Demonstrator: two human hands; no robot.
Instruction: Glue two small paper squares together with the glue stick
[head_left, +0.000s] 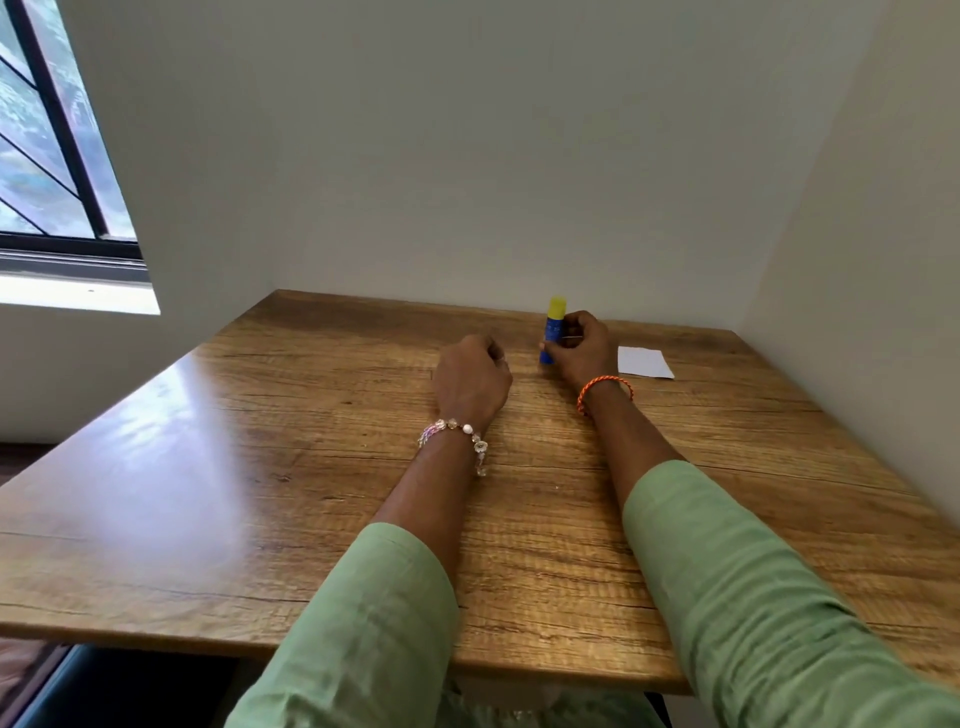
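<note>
Glue stick (551, 330): upright, blue body with yellow cap on top, held in the right hand (584, 351) toward the far side of the bench (260, 467). The right fingers (574, 325) curl round the blue body, thumb side toward the left; whether the base touches the bench or sits just above it cannot be told, as the hand hides part of it.

Paper (644, 361): white, lying flat on the bench just to the right of the right hand, apart from it. It reads as one sheet; whether a second square lies under it cannot be told.

Left hand (470, 382): back up, resting on or just above the bench to the left of the glue stick, near it but not touching. Its fingers are curled under and hidden from the camera; no object is visible in them.

Wrists: an orange cord bracelet (605, 391) on the right, a beaded bracelet (457, 434) on the left. Both forearms come from green sleeves (753, 597).

Surroundings: wood-grain bench set into a corner of pale walls (493, 156); a dark-framed window (52, 156) at upper left.
</note>
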